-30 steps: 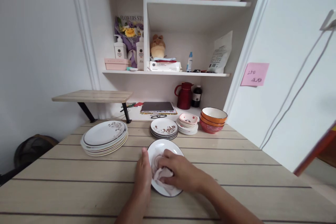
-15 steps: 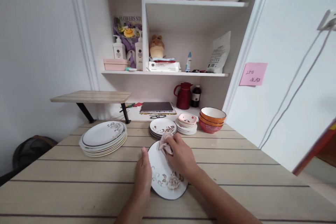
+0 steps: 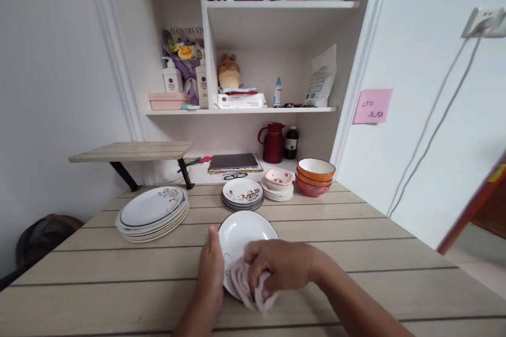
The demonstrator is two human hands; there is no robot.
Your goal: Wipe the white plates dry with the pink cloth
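A white plate [image 3: 247,226] with a dark rim lies in front of me on the wooden table, its near part mostly covered. At its left edge, my left hand [image 3: 212,263] grips the rim, thumb up, the other fingers largely hidden. My right hand [image 3: 276,266] is closed around a pale pink cloth [image 3: 251,287] and presses it on the near part of the plate. Folds of the cloth hang over the near rim. Just beyond the plate is a stack of small dark-rimmed plates [image 3: 242,189] with brown flowers.
Larger plates [image 3: 152,210] are stacked at left, before a raised wooden stand [image 3: 130,151]. Small white dishes [image 3: 278,187] and orange and red bowls [image 3: 315,176] stand at the back right. Behind are a laptop [image 3: 233,161], glasses [image 3: 235,176] and a red jug [image 3: 272,142].
My right hand has brought the cloth from the plate's far edge down to its near edge. My left hand stays at the left rim. The view has shifted slightly.
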